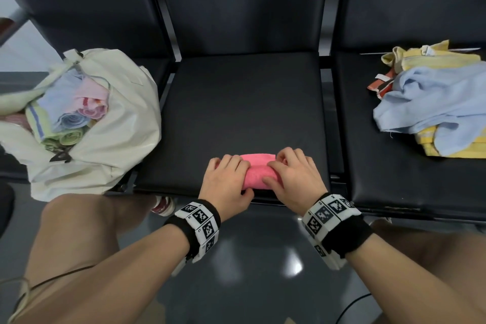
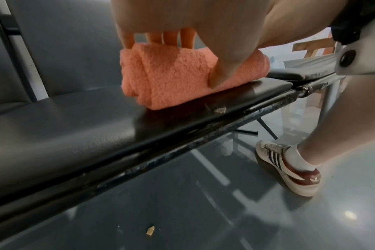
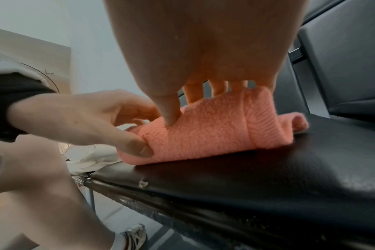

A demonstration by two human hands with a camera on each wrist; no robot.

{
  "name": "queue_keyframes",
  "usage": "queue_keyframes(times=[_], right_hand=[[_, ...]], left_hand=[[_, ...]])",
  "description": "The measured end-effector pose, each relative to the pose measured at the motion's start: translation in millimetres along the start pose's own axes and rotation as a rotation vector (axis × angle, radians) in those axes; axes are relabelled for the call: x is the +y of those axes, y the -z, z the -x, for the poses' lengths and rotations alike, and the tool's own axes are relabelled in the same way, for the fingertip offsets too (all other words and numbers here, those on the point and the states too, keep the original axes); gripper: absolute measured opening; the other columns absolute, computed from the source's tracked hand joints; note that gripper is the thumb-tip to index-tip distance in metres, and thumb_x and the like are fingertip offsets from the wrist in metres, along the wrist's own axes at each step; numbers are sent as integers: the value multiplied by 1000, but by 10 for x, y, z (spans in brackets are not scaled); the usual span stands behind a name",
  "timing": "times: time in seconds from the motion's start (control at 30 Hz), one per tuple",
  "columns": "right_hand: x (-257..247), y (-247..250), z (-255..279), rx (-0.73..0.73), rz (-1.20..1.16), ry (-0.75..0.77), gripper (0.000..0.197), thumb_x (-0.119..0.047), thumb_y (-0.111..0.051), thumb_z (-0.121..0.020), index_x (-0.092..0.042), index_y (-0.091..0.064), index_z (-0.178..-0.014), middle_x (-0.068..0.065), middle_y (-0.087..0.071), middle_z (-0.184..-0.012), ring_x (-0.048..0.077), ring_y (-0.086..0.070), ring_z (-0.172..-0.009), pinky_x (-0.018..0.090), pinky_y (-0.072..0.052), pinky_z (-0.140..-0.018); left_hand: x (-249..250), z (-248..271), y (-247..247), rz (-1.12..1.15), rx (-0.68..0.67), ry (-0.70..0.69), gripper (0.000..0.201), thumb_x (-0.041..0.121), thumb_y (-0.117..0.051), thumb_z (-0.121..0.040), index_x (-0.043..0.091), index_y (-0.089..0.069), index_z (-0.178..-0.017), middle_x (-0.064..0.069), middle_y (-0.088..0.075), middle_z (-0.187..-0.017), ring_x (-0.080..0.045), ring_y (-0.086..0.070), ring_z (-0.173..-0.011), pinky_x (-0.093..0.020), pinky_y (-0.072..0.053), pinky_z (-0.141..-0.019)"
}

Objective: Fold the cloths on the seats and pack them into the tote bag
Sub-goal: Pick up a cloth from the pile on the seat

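Observation:
A pink cloth (image 1: 256,171), rolled into a short bundle, lies near the front edge of the middle black seat (image 1: 244,102). My left hand (image 1: 228,181) grips its left end with curled fingers and thumb. My right hand (image 1: 290,176) grips its right end the same way. In the left wrist view the pink cloth (image 2: 173,74) shows its rolled layers under my fingers (image 2: 170,36). In the right wrist view the pink cloth (image 3: 212,128) sits between both thumbs. A cream tote bag (image 1: 115,139) on the left seat holds several rolled cloths (image 1: 68,116).
A loose pile of blue and yellow cloths (image 1: 431,102) lies on the right seat. The seat backs rise behind. My knees flank the shiny grey floor (image 1: 252,271) below the seat's metal front rail (image 2: 182,143). A sneaker (image 2: 289,167) stands on the floor.

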State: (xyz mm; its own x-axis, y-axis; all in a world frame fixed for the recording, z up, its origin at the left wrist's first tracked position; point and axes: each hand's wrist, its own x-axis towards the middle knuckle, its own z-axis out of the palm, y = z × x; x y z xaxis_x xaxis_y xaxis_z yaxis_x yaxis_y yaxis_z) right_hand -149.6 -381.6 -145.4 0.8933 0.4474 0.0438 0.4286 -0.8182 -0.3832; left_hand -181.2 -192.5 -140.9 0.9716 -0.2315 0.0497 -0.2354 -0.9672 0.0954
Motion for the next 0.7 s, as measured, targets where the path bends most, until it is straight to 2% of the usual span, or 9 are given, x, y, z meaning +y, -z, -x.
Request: queue_keyframes(times=[0.1,0.2,0.27,0.37,0.47,0.5,0.57,0.63,0.7], right_hand=[[-14,-5,8,51,-62,19,36,-42,-63,-85,-20,-63,-114,-1,-59,-102,24,-52,-98,42,-42,-89],[-31,-16,18,154,-71,92,26,-30,-70,-81,-16,-64,-102,0,-59,-102,24,-52,-96,41,-43,-86],[-41,-35,38,229,-53,131,21,-25,-71,-80,-13,-68,-97,2,-58,-102,24,-53,-95,40,-41,-84],[-43,-59,47,305,-38,158,22,-22,-70,-81,-13,-69,-101,2,-60,-99,25,-55,-94,37,-40,-83],[-33,-79,35,343,-47,160,20,-21,-58,-85,-14,-70,-100,1,-65,-97,24,-59,-94,38,-42,-86],[-33,-94,28,342,-39,151,21,-20,-57,-86,-14,-71,-100,2,-67,-98,25,-61,-95,39,-43,-88],[-42,-131,10,304,-7,124,27,-17,-57,-84,-10,-72,-105,6,-69,-105,29,-64,-101,43,-46,-94],[-78,-158,3,222,36,90,40,-17,-57,-80,-5,-67,-117,12,-67,-117,33,-62,-111,47,-46,-100],[-125,-183,7,94,85,46,62,-17,-64,-72,-1,-56,-131,16,-60,-130,35,-55,-123,51,-43,-105]], left_hand=[[-5,-24,33,-4,-45,36,42,48,-53,-69,20,-65,-99,7,-62,-95,-18,-56,-93,-35,-38,-86],[-5,-49,57,19,-95,69,44,55,-49,-72,24,-65,-99,10,-61,-94,-15,-55,-94,-34,-33,-91],[-6,-75,75,24,-122,78,46,59,-46,-73,25,-65,-98,11,-59,-95,-13,-54,-96,-33,-31,-95],[-35,-97,105,46,-82,69,46,57,-46,-73,25,-69,-97,11,-53,-100,-13,-50,-99,-34,-32,-96],[-47,-67,85,101,-8,62,45,47,-53,-75,23,-62,-113,9,-60,-103,-14,-57,-97,-35,-35,-95],[-44,-48,66,140,32,60,45,42,-57,-76,21,-58,-116,8,-64,-101,-16,-60,-93,-36,-37,-94],[-49,-16,11,171,114,37,37,36,-58,-79,18,-56,-111,7,-67,-95,-18,-64,-85,-37,-38,-91],[-80,-9,-41,117,173,5,28,36,-54,-85,16,-61,-104,4,-67,-98,-20,-63,-93,-37,-37,-92],[-109,-19,-76,46,207,-4,26,33,-53,-91,15,-67,-104,0,-64,-108,-22,-59,-105,-39,-38,-94]])
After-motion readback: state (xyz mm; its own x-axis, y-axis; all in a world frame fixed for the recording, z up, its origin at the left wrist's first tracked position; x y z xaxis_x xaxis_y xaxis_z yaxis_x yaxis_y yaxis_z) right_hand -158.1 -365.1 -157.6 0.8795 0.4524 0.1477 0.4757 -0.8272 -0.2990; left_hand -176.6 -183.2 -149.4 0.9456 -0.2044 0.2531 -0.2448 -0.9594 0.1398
